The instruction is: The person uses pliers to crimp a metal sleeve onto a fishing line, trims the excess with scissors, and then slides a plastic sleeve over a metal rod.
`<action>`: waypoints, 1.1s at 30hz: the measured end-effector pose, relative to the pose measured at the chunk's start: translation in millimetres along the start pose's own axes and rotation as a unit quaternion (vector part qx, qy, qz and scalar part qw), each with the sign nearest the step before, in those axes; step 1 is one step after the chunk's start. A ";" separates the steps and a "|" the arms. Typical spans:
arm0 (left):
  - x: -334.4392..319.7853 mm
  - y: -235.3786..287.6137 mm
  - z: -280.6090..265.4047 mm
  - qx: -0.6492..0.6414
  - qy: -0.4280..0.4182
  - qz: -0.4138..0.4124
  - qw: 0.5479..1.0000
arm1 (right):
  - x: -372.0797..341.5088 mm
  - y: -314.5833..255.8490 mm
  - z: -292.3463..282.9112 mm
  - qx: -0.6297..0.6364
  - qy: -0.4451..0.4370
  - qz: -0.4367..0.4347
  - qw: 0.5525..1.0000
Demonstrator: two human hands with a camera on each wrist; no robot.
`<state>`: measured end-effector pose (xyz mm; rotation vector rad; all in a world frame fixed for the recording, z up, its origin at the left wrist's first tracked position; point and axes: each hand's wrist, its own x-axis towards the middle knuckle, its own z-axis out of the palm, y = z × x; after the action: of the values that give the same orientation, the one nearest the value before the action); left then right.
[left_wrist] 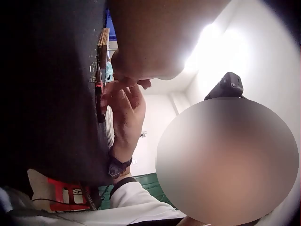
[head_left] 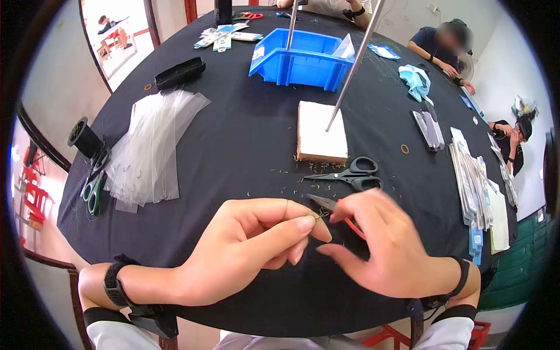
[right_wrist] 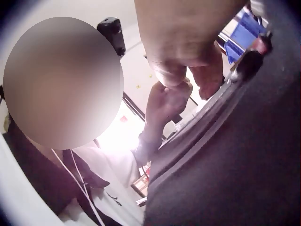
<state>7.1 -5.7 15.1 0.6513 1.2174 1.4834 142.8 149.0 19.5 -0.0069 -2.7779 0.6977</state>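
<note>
In the head view, my left hand pinches a small thin line between thumb and index finger; a strand crosses the index finger. Red-handled pliers lie just beyond the fingertips. My right hand, slightly blurred, is over their red handle with thumb and index finger spread apart; whether it touches the handle I cannot tell. Black scissors lie behind the pliers. The left wrist view shows the right hand close to the left; what the left pinches is hidden in the right wrist view.
A white-topped block with a metal rod stands beyond the scissors, a blue bin behind it. Clear plastic sheets, green-handled scissors and a spool are at left; packets lie at right. Other people sit around the table.
</note>
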 end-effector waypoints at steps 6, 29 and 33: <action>0.3 0.8 1.3 0.052 0.021 0.008 0.998 | -18.1 15.0 -5.4 -0.197 -0.073 0.031 0.977; 5.5 -6.0 1.2 0.105 0.088 0.048 0.989 | -14.3 14.2 -4.7 0.029 0.062 -0.002 0.998; 5.9 -9.1 -2.1 0.117 0.008 0.014 0.993 | -15.1 20.5 -3.2 0.126 0.060 0.012 0.990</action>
<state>7.0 -1.7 4.8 0.8160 1.4133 1.3827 156.8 167.5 8.7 -0.0312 -2.5624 1.0148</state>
